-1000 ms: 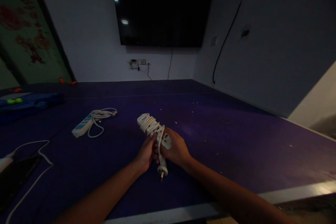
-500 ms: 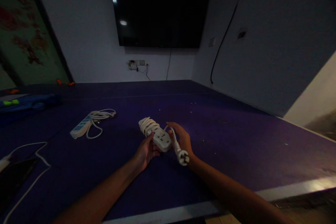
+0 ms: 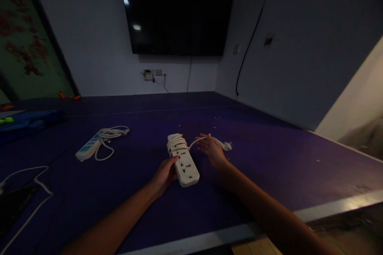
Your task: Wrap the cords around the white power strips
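A white power strip (image 3: 190,172) lies angled in front of me, its sockets facing up. Its white cord (image 3: 177,142) is wound several times around the far end. My left hand (image 3: 164,173) grips the strip's left side, the thumb on top and the other fingers mostly hidden beneath. Just right of the strip, my right hand (image 3: 215,152) has its fingers stretched out and apart. The loose cord end runs across by that hand's fingers to the plug (image 3: 227,146), which sticks out beyond it to the right.
Another power strip (image 3: 89,146), white and blue with a coiled cord, lies left on the purple surface (image 3: 143,215). A dark flat device (image 3: 16,205) and a white cable (image 3: 30,217) are at lower left. Blue cloth (image 3: 36,120) lies farther back. A television (image 3: 179,12) hangs on the wall.
The power strip has turned to point more toward me, its near end lower. My right hand has opened out, and the plug has swung from near my wrist to the far right side.
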{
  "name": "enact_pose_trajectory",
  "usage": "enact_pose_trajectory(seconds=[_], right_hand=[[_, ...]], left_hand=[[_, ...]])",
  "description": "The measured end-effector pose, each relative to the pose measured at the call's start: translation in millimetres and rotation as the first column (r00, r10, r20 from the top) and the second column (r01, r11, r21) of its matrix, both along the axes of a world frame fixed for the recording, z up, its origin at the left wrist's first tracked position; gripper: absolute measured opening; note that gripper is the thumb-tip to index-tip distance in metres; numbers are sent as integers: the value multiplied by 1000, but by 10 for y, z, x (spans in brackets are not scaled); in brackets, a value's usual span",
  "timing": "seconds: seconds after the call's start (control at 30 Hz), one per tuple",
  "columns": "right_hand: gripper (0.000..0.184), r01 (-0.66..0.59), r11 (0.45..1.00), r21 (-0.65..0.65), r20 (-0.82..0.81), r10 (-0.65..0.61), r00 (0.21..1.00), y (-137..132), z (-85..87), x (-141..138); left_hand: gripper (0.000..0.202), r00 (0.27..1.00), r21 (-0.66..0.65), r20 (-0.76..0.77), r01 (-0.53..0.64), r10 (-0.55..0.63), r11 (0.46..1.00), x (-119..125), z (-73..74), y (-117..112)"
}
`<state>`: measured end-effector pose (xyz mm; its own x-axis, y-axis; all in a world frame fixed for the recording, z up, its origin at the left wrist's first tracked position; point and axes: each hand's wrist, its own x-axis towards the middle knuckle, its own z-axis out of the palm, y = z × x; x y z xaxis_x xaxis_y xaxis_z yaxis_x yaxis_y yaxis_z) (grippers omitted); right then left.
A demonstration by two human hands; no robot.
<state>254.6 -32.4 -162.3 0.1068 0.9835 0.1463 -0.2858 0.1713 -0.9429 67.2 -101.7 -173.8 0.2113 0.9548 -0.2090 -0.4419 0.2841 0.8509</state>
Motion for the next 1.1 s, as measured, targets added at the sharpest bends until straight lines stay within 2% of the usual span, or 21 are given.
enact_pose_trajectory(seconds=[0.17,0.37,0.53,0.63,0.93,1.1], right_hand=[[33,-81,995,-52,-42,79,996,72,-23,51],[37,-163,977,-136,-86,153,985,108,42,109],[32,-232,937,-261,-272,159,949,98,128,123],[34,-233,928,-291,-325,134,936,95,150,126],[31,-235,910,-341,-267,146,953,183,75,146],[23,-223,938,-267,-178,179,968,214,6,129]], left_hand=[[29,1000,3,13,0,-1,1000,-5,-20,21],[25,1000,-10,12,-18,19,1000,5,14,-3],[27,1000,7,1,-2,2,1000,-3,-20,0],[30,1000,23,3,13,-13,1000,-4,-32,5],[29,998,32,-67,2,0,999,18,128,-104],[27,995,37,-99,12,-8,999,22,136,-115]])
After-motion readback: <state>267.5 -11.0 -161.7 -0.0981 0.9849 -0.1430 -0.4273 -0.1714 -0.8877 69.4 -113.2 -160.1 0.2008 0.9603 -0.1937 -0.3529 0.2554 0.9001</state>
